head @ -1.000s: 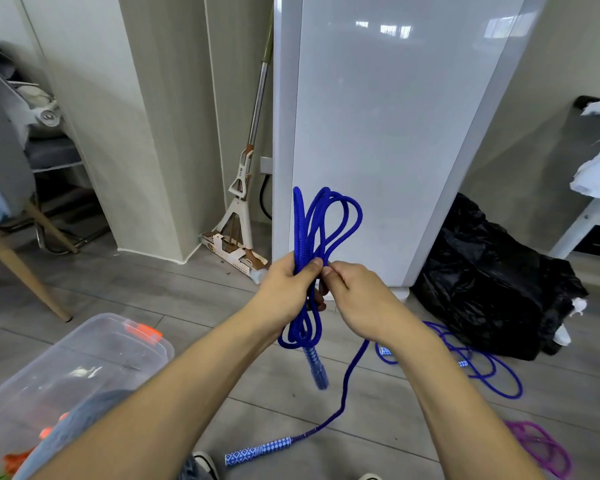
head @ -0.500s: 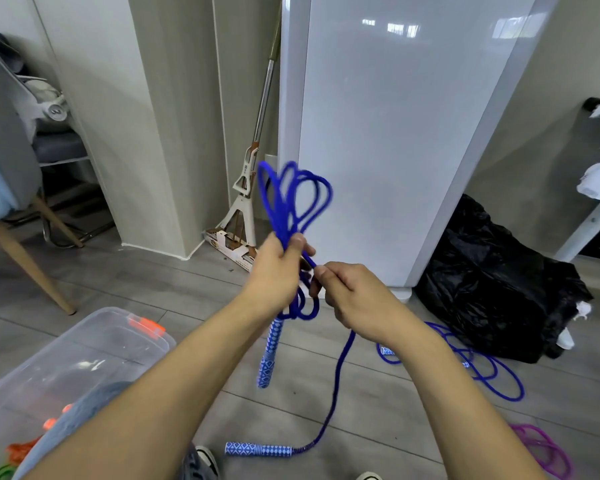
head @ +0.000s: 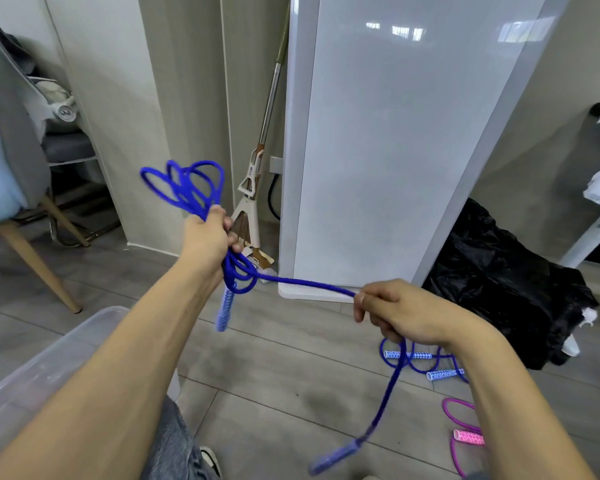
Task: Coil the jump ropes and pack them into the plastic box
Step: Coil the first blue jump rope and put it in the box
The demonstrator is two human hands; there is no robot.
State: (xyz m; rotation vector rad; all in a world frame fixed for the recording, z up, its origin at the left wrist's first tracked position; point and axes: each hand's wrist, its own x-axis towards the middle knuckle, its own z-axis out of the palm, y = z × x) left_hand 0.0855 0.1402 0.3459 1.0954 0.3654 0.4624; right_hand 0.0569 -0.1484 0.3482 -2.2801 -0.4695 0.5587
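Observation:
My left hand (head: pixel 211 239) grips a coiled blue jump rope (head: pixel 187 188); loops stick up above the fist and a patterned handle (head: pixel 225 308) hangs below it. From the coil a free strand (head: pixel 305 283) runs right to my right hand (head: pixel 399 311), which grips it. The strand drops from that hand to the second handle (head: pixel 333 457), blurred, hanging low over the floor. The clear plastic box (head: pixel 39 362) sits at the lower left, partly behind my left forearm.
Another blue rope (head: pixel 413 360) and a pink rope (head: pixel 465 436) lie on the grey floor at the lower right. A black bag (head: pixel 506 282) sits beyond them, a white cabinet (head: pixel 378 150) ahead, a mop (head: pixel 253 209) beside it, a chair (head: pixel 11 161) at left.
My hands have drawn apart: the left moved up and left with the coil, the right moved right and down, pulling the free strand taut. The trailing handle has lifted off the floor.

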